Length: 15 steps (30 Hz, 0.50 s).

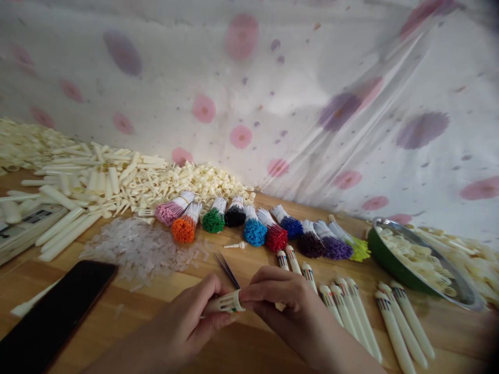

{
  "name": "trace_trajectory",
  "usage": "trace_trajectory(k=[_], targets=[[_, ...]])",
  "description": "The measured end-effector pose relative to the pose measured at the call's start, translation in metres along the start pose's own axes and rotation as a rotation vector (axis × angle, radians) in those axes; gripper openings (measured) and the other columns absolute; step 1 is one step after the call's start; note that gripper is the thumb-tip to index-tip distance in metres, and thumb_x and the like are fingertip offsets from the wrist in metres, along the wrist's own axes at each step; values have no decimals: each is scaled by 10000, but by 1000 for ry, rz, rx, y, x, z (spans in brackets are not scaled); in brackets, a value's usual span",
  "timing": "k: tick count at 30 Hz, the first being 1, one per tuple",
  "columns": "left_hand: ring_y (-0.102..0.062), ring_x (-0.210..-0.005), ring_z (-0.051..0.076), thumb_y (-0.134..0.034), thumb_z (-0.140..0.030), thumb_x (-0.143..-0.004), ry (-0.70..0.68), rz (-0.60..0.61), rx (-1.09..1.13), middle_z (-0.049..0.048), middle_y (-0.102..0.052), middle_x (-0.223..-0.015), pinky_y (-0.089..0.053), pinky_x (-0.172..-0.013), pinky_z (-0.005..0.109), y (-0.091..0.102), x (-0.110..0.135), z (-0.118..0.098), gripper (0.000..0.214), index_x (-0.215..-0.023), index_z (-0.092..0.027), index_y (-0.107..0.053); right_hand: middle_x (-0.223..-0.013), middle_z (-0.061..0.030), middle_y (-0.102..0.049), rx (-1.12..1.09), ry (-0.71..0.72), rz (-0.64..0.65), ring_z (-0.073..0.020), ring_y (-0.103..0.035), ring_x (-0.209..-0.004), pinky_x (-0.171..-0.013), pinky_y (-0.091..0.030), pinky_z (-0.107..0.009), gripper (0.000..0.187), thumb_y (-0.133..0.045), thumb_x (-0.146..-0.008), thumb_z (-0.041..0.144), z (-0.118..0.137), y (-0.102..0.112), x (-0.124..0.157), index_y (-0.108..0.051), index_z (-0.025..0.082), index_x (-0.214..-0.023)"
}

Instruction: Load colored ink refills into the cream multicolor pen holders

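My left hand is closed round a cream pen barrel, held level above the wooden table. My right hand pinches the barrel's right end with its fingertips. Thin dark refills stick up and to the left from between my two hands. A row of coloured refill bundles lies just beyond my hands, running from pink and orange on the left to purple and yellow-green on the right. Several finished cream pens lie side by side to the right of my right hand.
A black phone lies at the near left. Small clear plastic parts are heaped left of centre, cream pen parts behind them. A green bowl of cream parts stands at the right. A spotted sheet hangs behind.
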<state>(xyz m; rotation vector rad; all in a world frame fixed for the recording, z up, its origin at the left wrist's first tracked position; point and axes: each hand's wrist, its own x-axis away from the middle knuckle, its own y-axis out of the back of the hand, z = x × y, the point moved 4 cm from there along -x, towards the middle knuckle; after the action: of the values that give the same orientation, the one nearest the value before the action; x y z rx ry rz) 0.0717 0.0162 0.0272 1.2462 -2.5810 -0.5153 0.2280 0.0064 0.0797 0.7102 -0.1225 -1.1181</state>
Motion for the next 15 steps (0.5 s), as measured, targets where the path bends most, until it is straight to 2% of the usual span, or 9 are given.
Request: trace_trajectory(k=[7,12,15], targets=[[-532,-711,135,-445,-342,-890,12,14,-29,-37,-544,-786,-425,-647,240,0,1,-2,109,-884,-236,-470,-742,-12,-591,-161,-113,60,-96,-519,-640,-553,-384,-204,203,-547,-838,129,-6,-3,0,-724,220,-877],[-581,-732,154,-433,-319,-891,-4,-53,-77,-26,-596,-802,-448,-657,254,2,1,-3,84,-872,-240,-457,-805,-19,-573,-432,-299,18,-100,-506,-691,-588,-396,-207,164,-608,-811,263,-13,-9,9,-712,205,-923],[-604,-772,167,-422,-310,-895,-15,-80,-95,-15,-621,-831,-466,-676,259,3,1,-1,65,-888,-251,-450,-810,-13,-577,-561,-475,47,-79,-473,-630,-544,-375,-191,262,-684,-725,315,-23,-12,11,-706,197,-958]])
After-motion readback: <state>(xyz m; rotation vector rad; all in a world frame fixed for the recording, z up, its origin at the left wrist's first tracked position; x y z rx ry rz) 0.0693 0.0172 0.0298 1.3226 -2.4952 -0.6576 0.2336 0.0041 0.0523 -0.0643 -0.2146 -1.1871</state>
